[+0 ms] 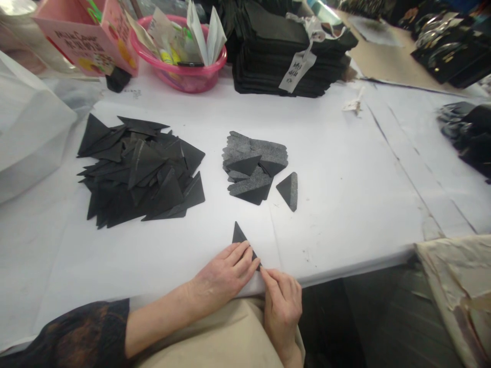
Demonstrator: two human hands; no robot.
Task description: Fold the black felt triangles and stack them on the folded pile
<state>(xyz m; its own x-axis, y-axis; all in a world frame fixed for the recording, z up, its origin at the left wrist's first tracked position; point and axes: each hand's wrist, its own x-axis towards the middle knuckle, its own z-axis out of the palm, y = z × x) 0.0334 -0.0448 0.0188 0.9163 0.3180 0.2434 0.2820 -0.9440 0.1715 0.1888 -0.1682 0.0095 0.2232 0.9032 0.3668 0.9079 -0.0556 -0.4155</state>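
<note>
A black triangular piece (238, 233) lies flat near the table's front edge. My left hand (222, 272) presses it down, fingers bent and close together over its middle. At its near corner my right hand (283, 300) pinches the tip between thumb and forefinger. Beyond my hands, a small pile of black triangles with grey speckled strips (255, 148) sits at mid-table. One single triangle with a grey strip (288, 191) lies apart, to the right of that pile. Over to the left spreads a larger heap of plain black triangles (141, 174).
At the back stand a pink box (80, 46), a pink basket (184, 76) of small items, and a tall tagged stack of black pieces (268, 61). White plastic (30, 122) bulges at the left. More dark pieces (470, 133) lie far right. The white table (337, 214) ends just before my lap.
</note>
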